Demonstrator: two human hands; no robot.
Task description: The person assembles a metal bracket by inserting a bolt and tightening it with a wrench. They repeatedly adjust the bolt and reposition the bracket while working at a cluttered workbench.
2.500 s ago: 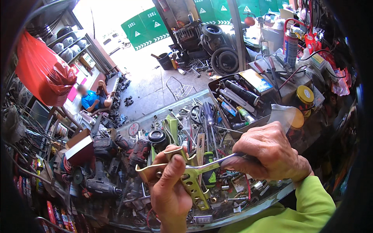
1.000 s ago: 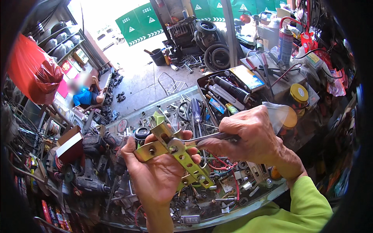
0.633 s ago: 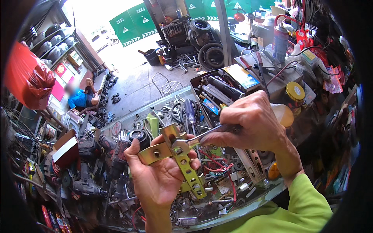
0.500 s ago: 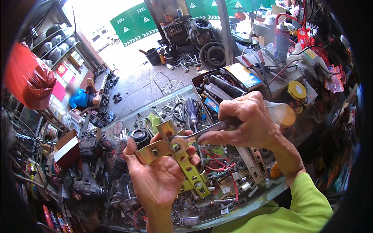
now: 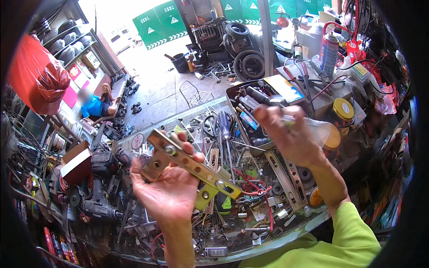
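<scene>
A brassy metal bracket (image 5: 194,166) made of perforated strips joined with bolts lies across my left hand (image 5: 167,196). My palm faces up, with the thumb on one side of the bracket and the fingers curled behind it. A bolt head (image 5: 170,150) shows near its upper end and another bolt (image 5: 219,184) near its lower end. Off to the right, clear of the bracket, my right hand (image 5: 290,136) is raised near the toolbox. Its fingers are smeared by motion. A pale streak shows among them, and I cannot make out whether they hold a wrench.
Small hardware and tools crowd the glass-topped bench (image 5: 268,243). A screwdriver (image 5: 223,125) lies beyond the bracket, beside a filled toolbox (image 5: 232,91). Cordless drills (image 5: 100,203) stand left. Slotted metal rails (image 5: 283,178) lie right. A person (image 5: 96,105) sits at the far left.
My right hand has moved up from the bracket, and the wrench has come off the bolt. My left hand has turned the bracket and shifted it slightly left.
</scene>
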